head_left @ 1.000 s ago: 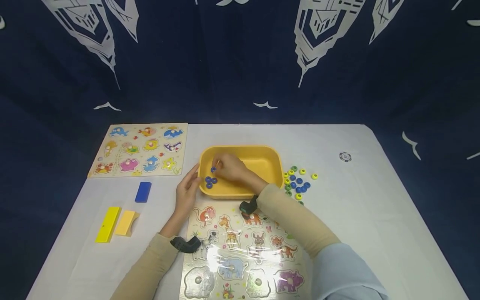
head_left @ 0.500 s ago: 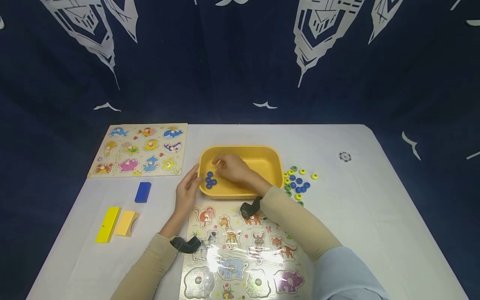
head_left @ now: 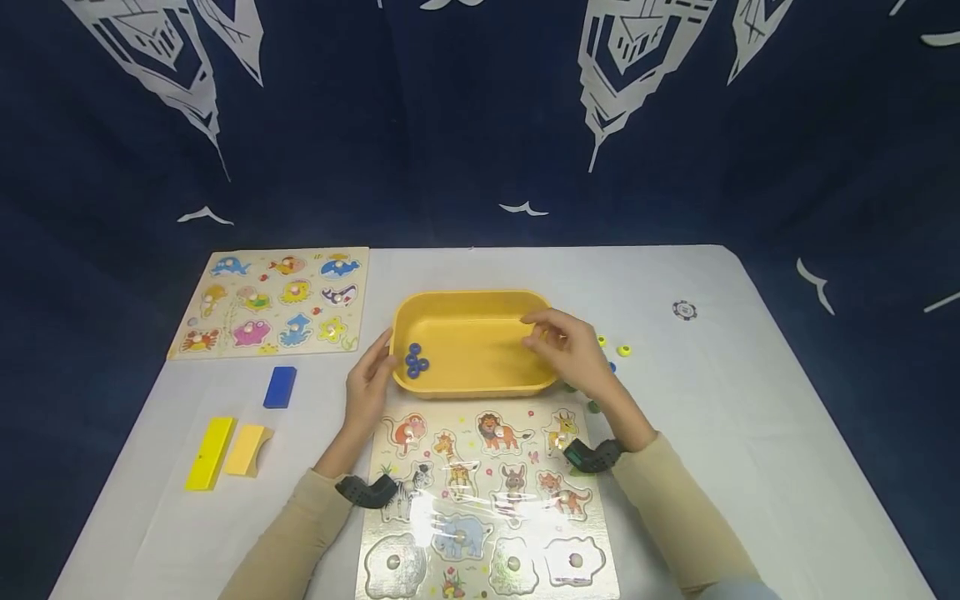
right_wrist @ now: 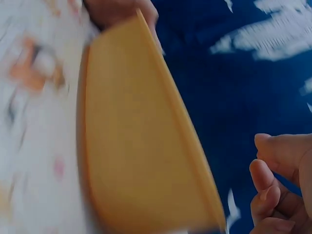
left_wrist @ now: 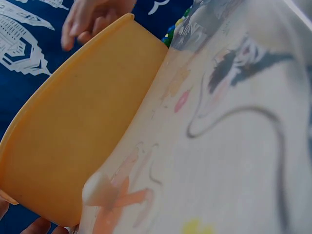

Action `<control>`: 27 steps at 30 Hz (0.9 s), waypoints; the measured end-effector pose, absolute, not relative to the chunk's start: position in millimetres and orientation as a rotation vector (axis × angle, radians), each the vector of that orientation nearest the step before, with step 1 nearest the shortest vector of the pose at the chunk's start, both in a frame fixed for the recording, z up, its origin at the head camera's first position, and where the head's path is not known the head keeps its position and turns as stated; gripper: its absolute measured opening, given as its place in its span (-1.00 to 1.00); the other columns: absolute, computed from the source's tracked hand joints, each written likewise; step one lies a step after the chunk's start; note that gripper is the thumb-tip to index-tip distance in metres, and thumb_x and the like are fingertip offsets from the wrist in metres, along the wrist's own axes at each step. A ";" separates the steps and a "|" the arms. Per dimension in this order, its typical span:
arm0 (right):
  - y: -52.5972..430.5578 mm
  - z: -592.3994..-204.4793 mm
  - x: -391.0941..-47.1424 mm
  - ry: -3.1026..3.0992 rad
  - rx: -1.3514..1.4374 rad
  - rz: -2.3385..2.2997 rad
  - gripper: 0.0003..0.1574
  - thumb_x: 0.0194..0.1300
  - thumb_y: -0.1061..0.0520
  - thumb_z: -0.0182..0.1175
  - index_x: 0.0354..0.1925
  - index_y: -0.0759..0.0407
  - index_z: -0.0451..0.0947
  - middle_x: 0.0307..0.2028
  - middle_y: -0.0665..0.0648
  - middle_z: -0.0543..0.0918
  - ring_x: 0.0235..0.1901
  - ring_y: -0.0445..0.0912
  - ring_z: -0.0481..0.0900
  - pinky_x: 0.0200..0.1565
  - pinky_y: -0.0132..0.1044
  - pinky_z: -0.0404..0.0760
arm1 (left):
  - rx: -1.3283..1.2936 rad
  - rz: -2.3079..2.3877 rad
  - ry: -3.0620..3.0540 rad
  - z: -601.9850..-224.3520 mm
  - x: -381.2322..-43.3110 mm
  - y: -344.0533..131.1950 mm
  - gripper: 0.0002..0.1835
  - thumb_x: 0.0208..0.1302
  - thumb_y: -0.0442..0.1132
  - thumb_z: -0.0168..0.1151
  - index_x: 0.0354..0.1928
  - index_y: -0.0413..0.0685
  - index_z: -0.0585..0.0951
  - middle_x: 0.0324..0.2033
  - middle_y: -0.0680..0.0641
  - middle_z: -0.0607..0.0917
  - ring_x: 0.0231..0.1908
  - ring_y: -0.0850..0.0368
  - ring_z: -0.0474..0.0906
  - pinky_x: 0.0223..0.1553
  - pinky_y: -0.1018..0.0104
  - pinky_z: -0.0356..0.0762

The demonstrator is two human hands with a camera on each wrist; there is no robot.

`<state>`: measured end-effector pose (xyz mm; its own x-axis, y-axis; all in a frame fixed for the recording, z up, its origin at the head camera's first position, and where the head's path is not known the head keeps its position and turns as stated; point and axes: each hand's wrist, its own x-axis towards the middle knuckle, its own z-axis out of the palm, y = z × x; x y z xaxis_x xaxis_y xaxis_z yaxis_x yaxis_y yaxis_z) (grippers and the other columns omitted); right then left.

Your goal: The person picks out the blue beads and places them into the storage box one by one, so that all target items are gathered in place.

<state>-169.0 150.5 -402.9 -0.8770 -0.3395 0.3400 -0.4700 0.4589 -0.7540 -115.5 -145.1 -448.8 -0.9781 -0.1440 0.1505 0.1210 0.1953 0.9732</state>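
Note:
A yellow plastic tray [head_left: 472, 300] sits in the middle of the table, with several blue beads [head_left: 412, 360] grouped inside at its left end. My left hand [head_left: 367, 387] grips the tray's left end; fingertips [left_wrist: 38, 226] show by the end wall in the left wrist view. Over the tray's right end hovers my right hand [head_left: 566, 343], fingers loosely bent, thumb and index finger near each other with no bead visible between them. Beyond that hand, mostly hidden by it, lie loose yellow beads [head_left: 624, 351], blue beads [head_left: 612, 367] and green beads [head_left: 594, 407].
An animal knob puzzle [head_left: 487, 492] under shiny film lies in front of the tray. Behind on the left is a sea-animal puzzle [head_left: 273, 304]. Left of my arm are a blue block [head_left: 280, 387], a yellow block [head_left: 211, 454] and a notched block [head_left: 248, 450]. A poker chip [head_left: 684, 310] lies far right.
My right hand let a blue bead go at the tray's left end, beside the other blue beads, then swung right to the opposite end. My left hand stays on the tray.

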 end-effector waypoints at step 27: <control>268.4 -479.2 -152.5 -2.812 0.138 1.177 -0.60 0.03 0.16 0.26 -0.08 0.01 0.53 -0.39 0.01 0.50 -0.53 -0.15 0.31 -0.56 -0.41 0.34 | 0.008 -1.876 -2.234 -449.5 -114.2 -145.3 -0.55 0.27 -0.31 -0.01 0.22 -0.07 0.32 -0.04 -0.30 0.52 0.00 -0.12 0.44 -0.05 0.65 0.37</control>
